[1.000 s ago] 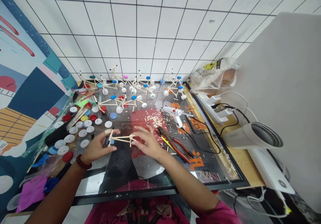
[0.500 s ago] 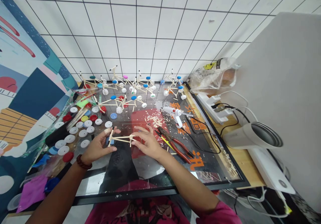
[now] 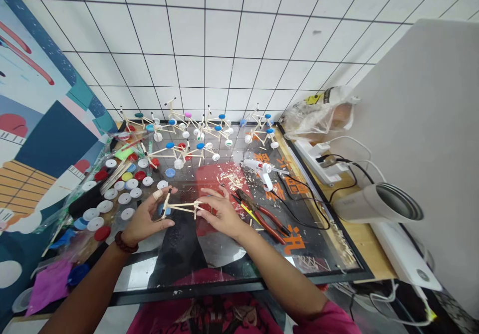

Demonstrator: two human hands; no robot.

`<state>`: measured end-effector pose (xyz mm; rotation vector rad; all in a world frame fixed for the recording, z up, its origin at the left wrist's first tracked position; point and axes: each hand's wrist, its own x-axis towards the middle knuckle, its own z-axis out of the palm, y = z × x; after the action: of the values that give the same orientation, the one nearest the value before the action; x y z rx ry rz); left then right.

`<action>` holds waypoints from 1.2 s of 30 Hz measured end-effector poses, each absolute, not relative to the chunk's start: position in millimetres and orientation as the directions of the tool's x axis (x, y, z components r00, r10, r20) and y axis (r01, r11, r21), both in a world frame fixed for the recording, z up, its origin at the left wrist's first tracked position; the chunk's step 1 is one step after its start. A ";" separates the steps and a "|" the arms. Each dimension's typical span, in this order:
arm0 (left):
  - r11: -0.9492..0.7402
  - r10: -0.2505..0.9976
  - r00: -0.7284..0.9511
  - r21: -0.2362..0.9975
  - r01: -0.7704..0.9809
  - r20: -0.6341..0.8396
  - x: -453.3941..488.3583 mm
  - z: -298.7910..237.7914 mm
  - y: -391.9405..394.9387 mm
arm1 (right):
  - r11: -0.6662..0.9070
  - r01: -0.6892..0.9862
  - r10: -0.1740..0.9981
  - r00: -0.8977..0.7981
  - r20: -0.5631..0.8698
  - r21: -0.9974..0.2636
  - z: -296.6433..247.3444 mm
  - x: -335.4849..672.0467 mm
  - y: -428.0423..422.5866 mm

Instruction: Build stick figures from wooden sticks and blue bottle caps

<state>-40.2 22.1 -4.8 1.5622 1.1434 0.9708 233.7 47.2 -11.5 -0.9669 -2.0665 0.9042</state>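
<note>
Steady fingers on a stick frame point(image 3: 182, 205)

We are looking down at 2 bare hands above a glossy, dark tabletop point(image 3: 175, 254). The right hand point(image 3: 222, 216) is pinching the right end of the stick frame between thumb and fingers. The left hand point(image 3: 144, 219) is curving half open around the dark-tipped left end, and we are not able to tell whether it is touching. Red-handled pliers point(image 3: 271, 226) are lying just beyond the right hand, near a white glue gun point(image 3: 266, 179); loose bottle caps point(image 3: 105, 206) are crowding the left.
</note>
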 end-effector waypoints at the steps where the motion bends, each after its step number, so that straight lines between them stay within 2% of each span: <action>1: -0.121 0.966 0.252 0.968 0.218 0.063 -40.9 -5.5 22.3 | 0.485 0.355 0.821 -0.499 0.277 -0.799 -11.4 233.7 47.2; 7: -0.068 0.965 0.263 0.972 0.223 0.007 -42.1 -7.9 23.2 | 0.505 0.349 0.815 -0.495 0.302 -0.790 -12.8 234.0 47.7; 15: -0.064 0.973 0.231 0.975 0.211 0.014 -42.4 -11.5 23.1 | 0.542 0.339 0.812 -0.449 0.374 -0.769 -21.6 233.8 48.9; 36: -0.046 0.973 0.230 0.984 0.171 0.005 -41.8 -6.9 21.8 | 0.554 0.460 0.813 -0.478 0.332 -0.694 3.3 264.5 55.0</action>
<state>-41.8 21.8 -6.9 1.4561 1.1468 0.9656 264.5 55.0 3.3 -1.0189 -2.1362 0.6980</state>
